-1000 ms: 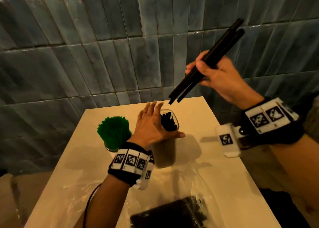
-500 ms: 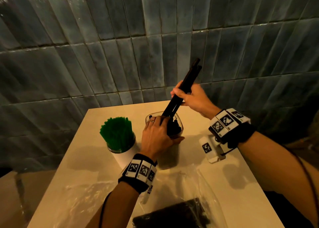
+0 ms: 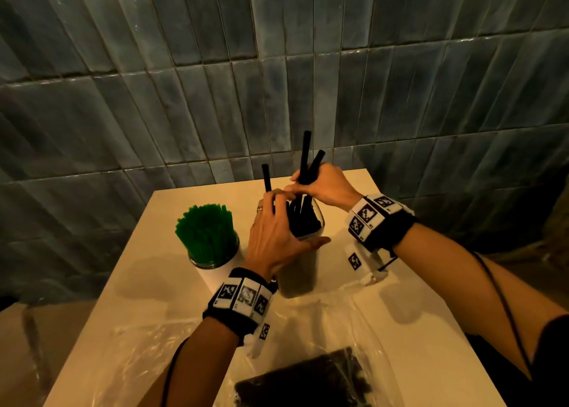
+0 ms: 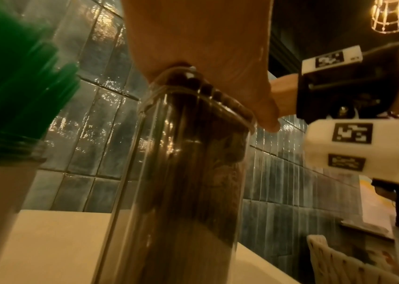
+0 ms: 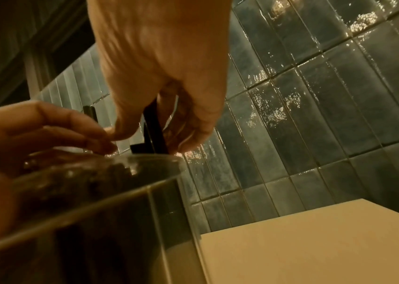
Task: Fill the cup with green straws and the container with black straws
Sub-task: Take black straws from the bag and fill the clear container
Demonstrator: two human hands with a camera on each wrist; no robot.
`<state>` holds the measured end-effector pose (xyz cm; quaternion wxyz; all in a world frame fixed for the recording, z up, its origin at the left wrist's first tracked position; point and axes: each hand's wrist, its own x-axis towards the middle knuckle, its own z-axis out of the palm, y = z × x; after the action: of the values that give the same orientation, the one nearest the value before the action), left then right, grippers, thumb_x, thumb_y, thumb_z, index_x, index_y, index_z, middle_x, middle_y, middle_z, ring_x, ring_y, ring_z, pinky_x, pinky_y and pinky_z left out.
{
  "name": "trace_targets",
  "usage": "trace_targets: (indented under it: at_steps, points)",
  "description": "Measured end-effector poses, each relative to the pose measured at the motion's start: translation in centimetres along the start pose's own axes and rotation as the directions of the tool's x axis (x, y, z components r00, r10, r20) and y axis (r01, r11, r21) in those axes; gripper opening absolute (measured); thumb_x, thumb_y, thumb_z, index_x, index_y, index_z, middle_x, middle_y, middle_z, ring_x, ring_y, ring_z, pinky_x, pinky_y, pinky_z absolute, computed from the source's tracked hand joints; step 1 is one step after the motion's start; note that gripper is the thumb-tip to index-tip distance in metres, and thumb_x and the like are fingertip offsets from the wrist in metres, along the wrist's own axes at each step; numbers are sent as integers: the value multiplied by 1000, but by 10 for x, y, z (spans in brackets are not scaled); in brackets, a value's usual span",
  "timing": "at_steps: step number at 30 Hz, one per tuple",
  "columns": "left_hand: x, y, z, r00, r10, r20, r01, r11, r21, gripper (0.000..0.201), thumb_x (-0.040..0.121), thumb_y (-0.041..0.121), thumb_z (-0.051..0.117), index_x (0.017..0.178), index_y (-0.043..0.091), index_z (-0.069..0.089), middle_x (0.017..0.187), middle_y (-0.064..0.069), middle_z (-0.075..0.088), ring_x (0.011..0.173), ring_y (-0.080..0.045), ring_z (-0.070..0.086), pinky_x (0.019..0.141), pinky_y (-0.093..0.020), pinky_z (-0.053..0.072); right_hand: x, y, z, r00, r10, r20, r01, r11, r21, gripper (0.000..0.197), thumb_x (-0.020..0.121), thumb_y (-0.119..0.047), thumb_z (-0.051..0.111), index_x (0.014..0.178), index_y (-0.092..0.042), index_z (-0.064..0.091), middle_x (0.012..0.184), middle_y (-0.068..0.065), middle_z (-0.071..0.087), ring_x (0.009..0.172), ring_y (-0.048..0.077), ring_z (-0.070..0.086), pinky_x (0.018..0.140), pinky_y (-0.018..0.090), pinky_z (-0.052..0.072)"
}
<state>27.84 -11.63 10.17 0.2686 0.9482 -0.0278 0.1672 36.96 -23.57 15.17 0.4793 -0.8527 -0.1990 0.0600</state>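
- Head view: thin black plastic straws (image 3: 305,163) are pinched near upright by the right hand (image 3: 323,185), at 12 o'clock above the clear container (image 3: 303,265).
- The container's rim is steadied by the left hand (image 3: 274,240), fingers spread.

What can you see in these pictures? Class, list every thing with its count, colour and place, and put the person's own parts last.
table: one, cream, against the wall
wall: one, grey-blue tiles, behind the table
cup: one, white, left part of the table
green straws: a full bunch, upright in the cup
container: one, clear, right of the cup
black straws: many, in the container; a few stick up above the rim
bag: one, clear plastic, near edge of the table
straw pack: one, black, on the bag
lamp: one, wire cage, lit, overhead
wristbands: two, black with white tags, one on each wrist
left hand: on the container's rim
right hand: grips raised black straws above the container
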Motion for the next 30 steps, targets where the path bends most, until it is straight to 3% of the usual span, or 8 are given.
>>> trace_targets:
  at_steps: [3, 6, 9, 11, 16, 22, 26, 30]
  points:
    - [-1, -5, -3, 985, 22, -171, -29, 999, -38, 101, 52, 74, 71, 128, 20, 33, 138, -9, 28, 126, -25, 30, 105, -43, 37, 1, 0, -2, 1000, -9, -8, 9, 1000, 23, 44, 72, -38, 77, 107, -19, 57, 92, -9, 60, 87, 7, 57, 69, 14, 42]
    - [1, -7, -7, 964, 24, -263, -49, 995, -88, 110, 52, 75, 69, 136, 24, 19, 149, -8, 15, 137, -27, 16, 110, -36, 23, -1, -3, -4, 998, -39, -48, 46, 988, 149, 52, 80, -21, 73, 124, -24, 45, 105, -10, 59, 94, 6, 56, 68, 12, 41]
    - [4, -2, -11, 986, -23, -165, -5, 986, -166, 128, 55, 64, 78, 147, 19, 1, 156, -6, -1, 143, -21, 3, 115, -34, 14, -3, -4, -3, 989, -110, -99, 122, 985, 125, 46, 86, -9, 64, 125, -26, 46, 103, -10, 63, 100, 7, 58, 80, 18, 44]
    - [6, 2, -12, 997, -47, -61, 31, 970, -239, 131, 58, 55, 81, 148, 21, -8, 158, -2, -1, 144, -21, 7, 116, -40, 20, -3, -3, 0, 984, -163, -73, 166, 986, 34, 34, 84, -13, 68, 114, -24, 57, 98, -9, 65, 97, 8, 60, 89, 26, 47]
    - [8, 6, -4, 998, -67, 24, 70, 984, -162, 119, 67, 58, 73, 148, 23, -6, 157, -1, 6, 141, -23, 21, 114, -46, 25, -3, -1, 7, 979, -201, -24, 194, 965, -179, 23, 79, -35, 71, 90, -18, 61, 85, -2, 65, 80, 14, 62, 79, 33, 56]
    - [2, -4, 1, 997, -82, 15, 80, 991, 104, 106, 70, 81, 41, 148, 16, 12, 157, -3, 9, 142, -21, 15, 114, -43, 13, -13, 16, 15, 964, -266, -6, 255, 930, -266, 52, 96, -28, 51, 143, -25, 29, 140, 7, 47, 125, 23, 49, 100, 36, 44]
    - [1, -4, 1, 995, -88, 51, 83, 991, 101, 117, 65, 82, 46, 149, 17, -4, 158, -4, -1, 144, -21, 7, 115, -43, 8, -21, 22, 13, 962, -255, 99, 273, 890, -364, 47, 101, -29, 35, 147, -24, 26, 150, 4, 36, 134, 23, 40, 108, 33, 32]
    - [2, -9, 3, 991, -70, 115, 43, 973, 225, 119, 61, 90, 36, 150, 16, 7, 158, -4, 4, 145, -18, 4, 115, -38, 1, -23, 26, 12, 942, -115, 316, 281, 786, -551, 48, 103, -36, 21, 148, -21, 23, 155, 0, 23, 144, 16, 16, 117, 34, 10]
